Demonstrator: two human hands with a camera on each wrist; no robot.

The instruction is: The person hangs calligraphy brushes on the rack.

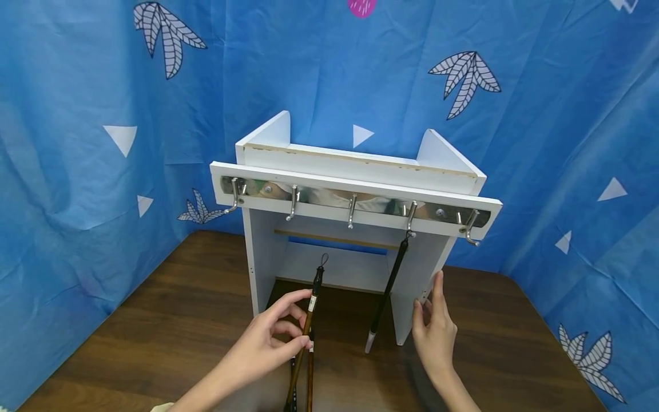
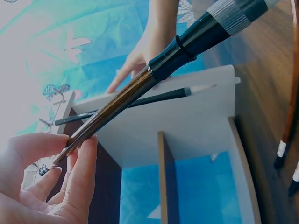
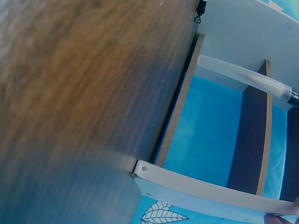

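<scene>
My left hand (image 1: 275, 337) pinches a calligraphy brush (image 1: 308, 320) by its brown shaft between thumb and fingers. The brush leans upright with its hanging loop at the top, below the hooks. In the left wrist view its dark, flared end crosses the picture diagonally. A white rack (image 1: 360, 229) with a row of metal hooks stands ahead. From one hook on its right half hangs a black brush (image 1: 389, 280), its pale capped tip pointing down. My right hand (image 1: 436, 337) holds the front edge of the rack's right side panel, its thumb at the edge and fingers along the outside.
Two more brushes (image 1: 310, 372) lie on the brown wooden table (image 1: 206, 320), close below my left hand. Other metal hooks (image 1: 293, 203) along the rail carry nothing. A blue patterned curtain (image 1: 329, 68) surrounds the table at the back and sides.
</scene>
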